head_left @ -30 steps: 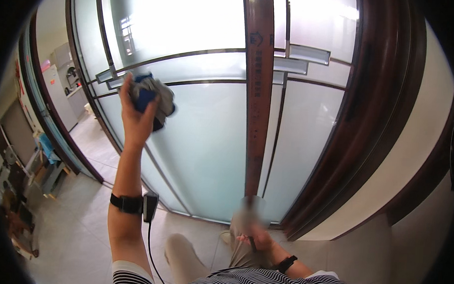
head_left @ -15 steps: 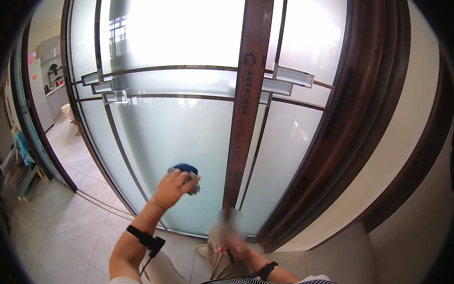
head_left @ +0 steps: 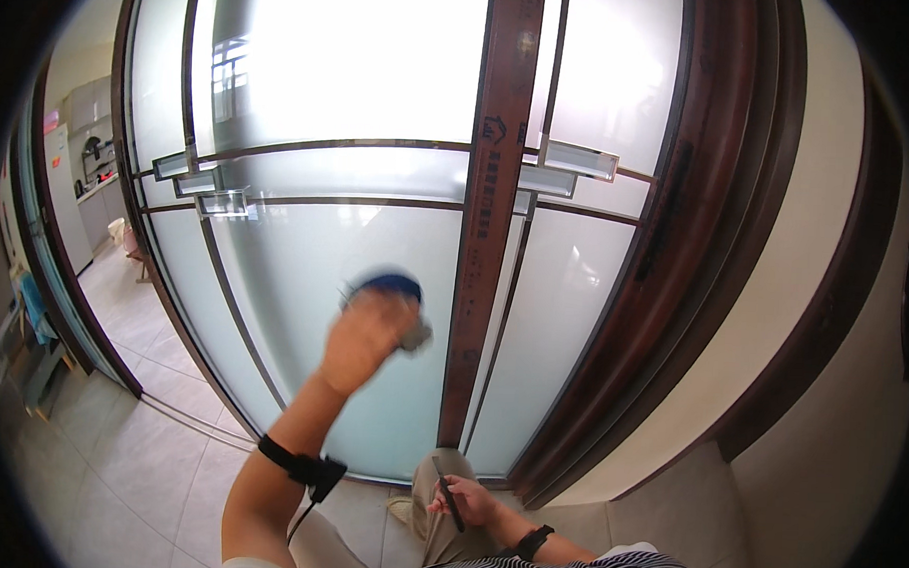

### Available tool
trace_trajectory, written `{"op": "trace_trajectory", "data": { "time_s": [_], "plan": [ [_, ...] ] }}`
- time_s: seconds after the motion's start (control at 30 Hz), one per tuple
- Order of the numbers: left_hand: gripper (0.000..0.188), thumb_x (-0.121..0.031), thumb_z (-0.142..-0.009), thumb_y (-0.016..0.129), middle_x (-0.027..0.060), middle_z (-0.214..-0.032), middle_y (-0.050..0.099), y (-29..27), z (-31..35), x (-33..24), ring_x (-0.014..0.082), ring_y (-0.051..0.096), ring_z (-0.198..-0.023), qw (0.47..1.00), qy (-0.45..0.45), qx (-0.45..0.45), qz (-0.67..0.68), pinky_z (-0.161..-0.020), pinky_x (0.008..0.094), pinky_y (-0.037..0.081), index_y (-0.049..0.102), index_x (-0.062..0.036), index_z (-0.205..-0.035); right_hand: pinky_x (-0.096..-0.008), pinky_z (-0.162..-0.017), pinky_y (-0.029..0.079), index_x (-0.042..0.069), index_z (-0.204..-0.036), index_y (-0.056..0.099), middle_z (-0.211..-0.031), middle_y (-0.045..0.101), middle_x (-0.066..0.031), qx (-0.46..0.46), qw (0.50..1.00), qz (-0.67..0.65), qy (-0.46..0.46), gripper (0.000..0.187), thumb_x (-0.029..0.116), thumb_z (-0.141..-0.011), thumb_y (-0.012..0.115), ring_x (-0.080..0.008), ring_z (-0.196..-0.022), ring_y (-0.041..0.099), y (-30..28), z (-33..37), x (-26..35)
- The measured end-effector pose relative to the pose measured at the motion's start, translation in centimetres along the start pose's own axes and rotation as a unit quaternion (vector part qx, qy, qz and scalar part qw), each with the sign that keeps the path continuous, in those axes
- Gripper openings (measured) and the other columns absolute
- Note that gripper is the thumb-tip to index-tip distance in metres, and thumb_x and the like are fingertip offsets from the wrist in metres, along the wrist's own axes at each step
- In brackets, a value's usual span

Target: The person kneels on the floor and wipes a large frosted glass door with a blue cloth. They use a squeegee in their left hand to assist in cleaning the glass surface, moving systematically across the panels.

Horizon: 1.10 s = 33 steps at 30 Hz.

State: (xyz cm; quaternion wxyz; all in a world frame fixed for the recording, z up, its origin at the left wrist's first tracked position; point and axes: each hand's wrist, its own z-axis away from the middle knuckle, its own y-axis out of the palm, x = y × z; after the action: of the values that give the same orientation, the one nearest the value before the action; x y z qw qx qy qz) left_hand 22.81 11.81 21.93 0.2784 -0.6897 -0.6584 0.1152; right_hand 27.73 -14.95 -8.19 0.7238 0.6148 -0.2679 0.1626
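My left hand (head_left: 361, 336) is closed around a blue and grey cloth (head_left: 395, 281), held at the lower part of the frosted glass door panel (head_left: 306, 249). Motion blurs the hand and cloth, and whether the cloth presses on the glass is hard to tell. A grey bunch of the cloth sticks out on the right of the fingers. Low by my knee, my right hand (head_left: 475, 501) grips a thin, dark, narrow object (head_left: 449, 496); its kind does not show clearly.
A brown strip (head_left: 492, 200) with printing runs down the door. Dark wooden frame (head_left: 666, 261) stands at the right, beside a cream wall (head_left: 743, 324). Through an opening at the left, a kitchen with a white fridge (head_left: 72, 206) shows. Grey floor tiles (head_left: 138, 463) lie below.
My left hand has moved up and slightly right over the glass with the cloth. My right hand stays low; the dark object in it now shows more clearly, with the earlier blur gone.
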Motion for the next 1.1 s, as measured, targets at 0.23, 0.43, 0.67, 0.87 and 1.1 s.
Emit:
{"op": "trace_trajectory", "data": {
  "time_s": [0.23, 0.43, 0.67, 0.87, 1.1],
  "plan": [
    [0.041, -0.018, -0.083, 0.059, -0.0007, -0.115, 0.058, 0.8, 5.9, 0.1, 0.0186, 0.053, -0.113, 0.969, 0.188, 0.107, -0.119, -0.089, 0.0410, 0.046, 0.058, -0.0210, -0.124, -0.0410, -0.093, 0.049, -0.002, -0.108, 0.054, -0.085, 0.060, -0.0100, -0.006, 0.999, 0.034, 0.017, 0.024, 0.014, -0.092, 0.045, -0.0284, -0.091, 0.064, -0.1, -0.6, -0.1],
    [0.072, -0.005, -0.059, 0.078, 0.0099, -0.121, 0.060, -7.4, -8.2, 3.5, 0.0328, 0.054, -0.115, 0.987, -0.060, -0.142, -0.036, -0.091, 0.0466, 0.042, 0.055, -0.0139, -0.127, -0.0383, -0.089, 0.049, -0.001, -0.108, 0.054, -0.086, 0.060, -0.0094, 0.019, 0.998, 0.054, 0.010, 0.024, 0.015, -0.092, 0.046, -0.0282, -0.094, 0.064, -1.0, -0.8, -0.2],
    [0.071, -0.008, -0.058, 0.079, 0.0101, -0.121, 0.060, -2.4, -6.6, 0.4, 0.0334, 0.055, -0.118, 0.993, 0.062, -0.075, 0.060, -0.099, 0.0457, 0.045, 0.057, -0.0119, -0.126, -0.0381, -0.087, 0.049, 0.000, -0.109, 0.054, -0.089, 0.060, -0.0090, -0.004, 0.998, 0.056, 0.011, 0.024, 0.014, -0.092, 0.044, -0.0294, -0.097, 0.064, -0.9, -0.2, 0.3],
    [0.037, -0.017, -0.085, 0.060, -0.0010, -0.122, 0.059, 0.3, 2.3, -0.2, 0.0186, 0.050, -0.124, 0.960, 0.256, 0.104, -0.049, -0.101, 0.0396, 0.043, 0.059, -0.0239, -0.121, -0.0399, -0.092, 0.048, 0.000, -0.111, 0.053, -0.091, 0.060, -0.0100, 0.004, 0.999, 0.039, 0.029, 0.024, 0.014, -0.093, 0.044, -0.0301, -0.099, 0.063, -1.1, -0.7, 0.1],
    [0.067, -0.005, -0.064, 0.073, 0.0128, -0.123, 0.059, -7.5, -2.3, 8.4, 0.0330, 0.052, -0.121, 0.990, -0.030, -0.108, -0.085, -0.103, 0.0494, 0.038, 0.054, -0.0093, -0.128, -0.0398, -0.092, 0.049, 0.000, -0.111, 0.054, -0.092, 0.061, -0.0107, 0.018, 0.999, 0.030, 0.018, 0.024, 0.014, -0.093, 0.046, -0.0292, -0.100, 0.064, -2.6, -1.0, -0.5]
  ]
}}
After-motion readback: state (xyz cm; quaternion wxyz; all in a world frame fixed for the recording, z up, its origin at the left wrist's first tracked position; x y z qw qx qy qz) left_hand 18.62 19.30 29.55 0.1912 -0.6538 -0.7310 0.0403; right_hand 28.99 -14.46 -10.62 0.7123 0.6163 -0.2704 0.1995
